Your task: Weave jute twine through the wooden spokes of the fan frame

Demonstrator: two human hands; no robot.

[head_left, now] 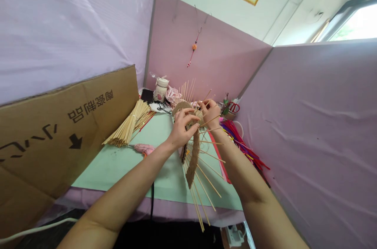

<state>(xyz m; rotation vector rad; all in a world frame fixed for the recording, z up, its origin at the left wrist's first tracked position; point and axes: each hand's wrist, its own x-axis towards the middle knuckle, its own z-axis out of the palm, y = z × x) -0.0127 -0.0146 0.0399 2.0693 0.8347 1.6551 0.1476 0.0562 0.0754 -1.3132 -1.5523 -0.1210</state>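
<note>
A curved brown cardboard piece [193, 162] stands upright at the middle of the table, with several thin wooden sticks [208, 180] fanning out from it. My left hand [184, 126] grips its upper part, thumb and fingers closed around the edge. On the far side of the piece, my right hand [210, 112] is closed in a pinch by the sticks, apparently on one of them. Its fingertips are small and partly covered. Left of the piece lies a pink glue gun [143, 148] on the table.
A tied bundle of wooden sticks [126, 125] lies beside a large cardboard sheet [97, 111]. Behind are a white bottle [161, 88] and a black phone-like object [147, 96]. Colourful pipe cleaners [244, 145] and red-handled scissors [234, 107] are at right. Pink partitions [203, 52] enclose the green tabletop [118, 170].
</note>
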